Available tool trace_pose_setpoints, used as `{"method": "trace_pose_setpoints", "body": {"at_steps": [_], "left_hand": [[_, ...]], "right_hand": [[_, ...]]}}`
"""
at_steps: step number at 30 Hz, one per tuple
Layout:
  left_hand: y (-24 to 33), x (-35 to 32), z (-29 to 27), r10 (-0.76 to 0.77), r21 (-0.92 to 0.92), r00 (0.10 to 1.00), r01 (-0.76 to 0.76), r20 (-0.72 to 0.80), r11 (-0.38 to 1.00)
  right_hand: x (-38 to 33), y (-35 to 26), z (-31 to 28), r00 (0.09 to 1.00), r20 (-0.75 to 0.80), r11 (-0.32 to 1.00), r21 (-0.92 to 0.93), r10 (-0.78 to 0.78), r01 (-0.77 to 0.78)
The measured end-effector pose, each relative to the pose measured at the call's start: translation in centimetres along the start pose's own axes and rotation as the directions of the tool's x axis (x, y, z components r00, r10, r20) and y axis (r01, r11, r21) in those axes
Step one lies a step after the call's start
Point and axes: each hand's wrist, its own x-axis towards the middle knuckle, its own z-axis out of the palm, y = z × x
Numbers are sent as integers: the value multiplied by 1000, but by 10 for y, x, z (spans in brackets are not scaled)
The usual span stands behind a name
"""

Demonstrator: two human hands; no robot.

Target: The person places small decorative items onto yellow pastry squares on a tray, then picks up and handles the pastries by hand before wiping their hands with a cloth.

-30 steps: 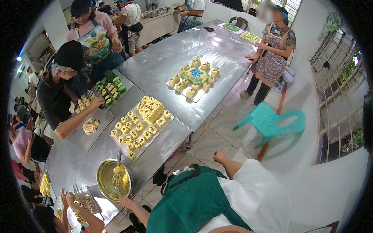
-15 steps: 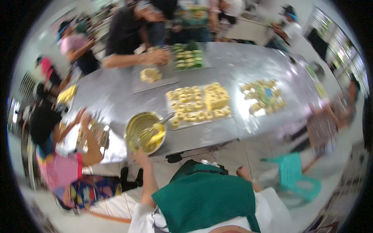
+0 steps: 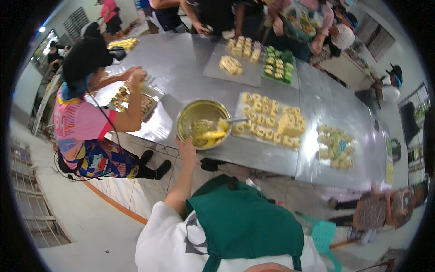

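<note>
My left hand point(image 3: 186, 148) reaches up from my white sleeve and green apron to the near rim of a round metal bowl point(image 3: 186, 114) and grips it. The bowl stands at the near edge of a long steel table point(image 3: 181, 68) and holds yellow dough point(image 3: 209, 135) with a metal utensil point(image 3: 233, 120) resting in it. Just right of the bowl lies a tray point(image 3: 240, 105) with several pale yellow pastries. My right hand is out of sight.
A person in a pink shirt point(image 3: 77, 120) works at a tray of pastries point(image 3: 149, 93) to my left. More trays with yellow and green pastries point(image 3: 277, 63) lie further along, with people around the table. A teal plastic chair point(image 3: 324, 235) stands at my right.
The view has swung from the table's right end toward its left. My left hand has stayed at the bowl's rim. My right hand, seen stretched out a second ago, has left the picture.
</note>
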Motion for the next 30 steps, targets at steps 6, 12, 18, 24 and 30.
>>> {"method": "trace_pose_setpoints", "body": {"at_steps": [6, 12, 18, 24, 30], "left_hand": [[1, 6, -11, -19, -173, 998, 29, 63, 984], [-4, 8, -6, -10, -169, 997, 22, 73, 985], [-14, 15, -12, 67, -102, 997, -62, 45, 993], [6, -2, 1, -75, -273, 997, 67, -18, 960], [37, -23, -8, -295, -274, 953, 302, 68, 913]], "right_hand": [[14, -4, 6, 962, 9, 946, 177, 274, -271], [-20, -12, 7, 935, 7, 858, 396, 355, -329], [-44, -46, -50, 891, 72, 746, 519, 448, -417], [-13, -8, -10, 906, -40, 779, 527, 421, -339], [14, 21, 13, 942, -34, 848, 446, 335, -286]]}}
